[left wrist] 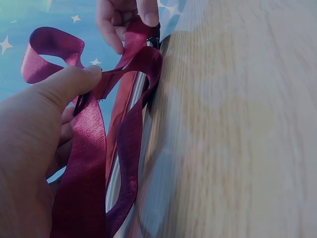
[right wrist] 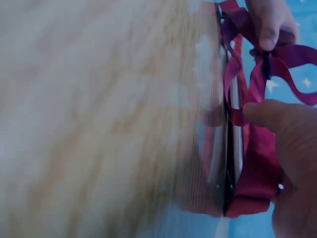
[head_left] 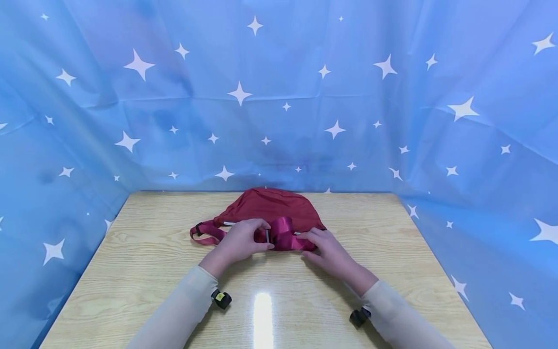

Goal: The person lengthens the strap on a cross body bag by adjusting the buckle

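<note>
A red waist bag lies on the table with its zip edge toward me. Its shiny dark-red strap loops up in front of it. My left hand pinches the strap at a black slider between thumb and fingers, and a loop of webbing stands out beyond it. On the other side, my right hand holds the strap near the bag's right end, its thumb on the webbing's edge. Parts of the right fingers are hidden behind the strap in the right wrist view.
Another strap loop with a black buckle piece lies at the bag's left end. The wooden table reaches back to a blue curtain with white stars. Each wrist carries a small black camera.
</note>
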A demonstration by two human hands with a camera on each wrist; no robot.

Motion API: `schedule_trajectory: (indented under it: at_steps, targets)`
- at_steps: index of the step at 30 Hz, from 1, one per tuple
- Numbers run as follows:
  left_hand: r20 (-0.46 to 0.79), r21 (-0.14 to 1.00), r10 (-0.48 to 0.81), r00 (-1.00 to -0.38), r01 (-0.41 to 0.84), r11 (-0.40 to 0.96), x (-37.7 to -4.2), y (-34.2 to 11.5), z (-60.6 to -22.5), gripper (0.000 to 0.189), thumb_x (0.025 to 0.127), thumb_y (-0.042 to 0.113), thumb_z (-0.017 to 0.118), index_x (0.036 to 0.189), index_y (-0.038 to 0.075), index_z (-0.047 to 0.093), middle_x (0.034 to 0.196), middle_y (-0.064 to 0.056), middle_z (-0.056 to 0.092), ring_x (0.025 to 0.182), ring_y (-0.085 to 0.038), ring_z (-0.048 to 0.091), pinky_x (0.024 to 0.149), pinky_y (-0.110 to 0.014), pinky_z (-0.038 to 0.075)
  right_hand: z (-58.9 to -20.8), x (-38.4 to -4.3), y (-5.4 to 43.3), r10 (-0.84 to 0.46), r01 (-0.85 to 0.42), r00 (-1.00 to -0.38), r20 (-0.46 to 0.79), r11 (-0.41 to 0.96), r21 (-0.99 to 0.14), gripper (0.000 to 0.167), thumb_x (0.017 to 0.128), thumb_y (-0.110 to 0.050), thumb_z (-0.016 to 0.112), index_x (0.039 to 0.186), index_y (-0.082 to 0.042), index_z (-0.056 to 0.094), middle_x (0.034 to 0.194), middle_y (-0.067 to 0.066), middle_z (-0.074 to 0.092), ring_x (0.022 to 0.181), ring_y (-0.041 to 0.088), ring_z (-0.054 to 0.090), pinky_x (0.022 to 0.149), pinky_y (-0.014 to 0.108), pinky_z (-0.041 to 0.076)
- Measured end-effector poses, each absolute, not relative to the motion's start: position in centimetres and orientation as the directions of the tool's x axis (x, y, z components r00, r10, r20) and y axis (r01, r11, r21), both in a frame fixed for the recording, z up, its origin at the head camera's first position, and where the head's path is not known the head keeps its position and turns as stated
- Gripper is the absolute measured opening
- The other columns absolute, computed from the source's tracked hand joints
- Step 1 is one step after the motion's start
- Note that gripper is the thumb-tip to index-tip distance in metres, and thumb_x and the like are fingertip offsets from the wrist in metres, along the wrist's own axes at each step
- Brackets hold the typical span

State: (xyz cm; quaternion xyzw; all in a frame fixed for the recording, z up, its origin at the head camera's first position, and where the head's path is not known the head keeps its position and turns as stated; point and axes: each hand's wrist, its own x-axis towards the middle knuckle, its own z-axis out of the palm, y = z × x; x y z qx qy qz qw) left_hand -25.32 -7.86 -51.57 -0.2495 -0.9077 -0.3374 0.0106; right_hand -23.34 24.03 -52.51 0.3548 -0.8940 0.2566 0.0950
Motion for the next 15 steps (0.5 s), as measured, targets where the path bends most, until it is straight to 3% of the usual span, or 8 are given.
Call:
schedule_trajectory:
  at_steps: [5, 11, 15]
  targets:
    - [0.196, 0.594, 0.455, -0.869, 0.475, 0.65, -25.4, -7.9, -51.7, 0.046, 0.09, 0.043, 0.094, 0.125, 0.019, 0.075, 0.111, 0.007, 0.074, 0.104, -0.012, 0.069, 0.097, -0.039, 0.058, -52.3, -23.7, 24.1, -0.569, -0.663, -0.749, 0.34, 0.642, -0.386, 0.044, 0.092, -0.013, 0.092, 0.133, -0.017, 0.077, 0.11, -0.003, 0.069, 0.098, 0.016, 0.058, 0.086, 0.043, 0.05]
    - [0.218, 0.578, 0.445, -0.869, 0.482, 0.658, -25.6, -8.4, -51.9, 0.039, 0.088, 0.043, 0.096, 0.111, 0.024, 0.07, 0.102, 0.012, 0.07, 0.095, -0.01, 0.067, 0.089, -0.038, 0.058, -52.1, -24.7, 25.6, -0.594, -0.702, -0.71, 0.377, 0.636, -0.321, 0.038, 0.091, -0.008, 0.091, 0.127, -0.011, 0.078, 0.105, 0.0, 0.067, 0.097, 0.019, 0.06, 0.092, 0.049, 0.051]
    - [0.217, 0.591, 0.427, -0.878, 0.466, 0.658, -25.6, -8.8, -51.8, 0.04, 0.087, 0.042, 0.097, 0.111, 0.027, 0.069, 0.101, 0.016, 0.069, 0.094, -0.009, 0.066, 0.087, -0.036, 0.057, -52.2, -25.3, 27.0, -0.592, -0.69, -0.72, 0.363, 0.668, -0.28, 0.037, 0.088, -0.005, 0.093, 0.122, -0.01, 0.079, 0.105, 0.002, 0.067, 0.096, 0.019, 0.06, 0.09, 0.049, 0.053]
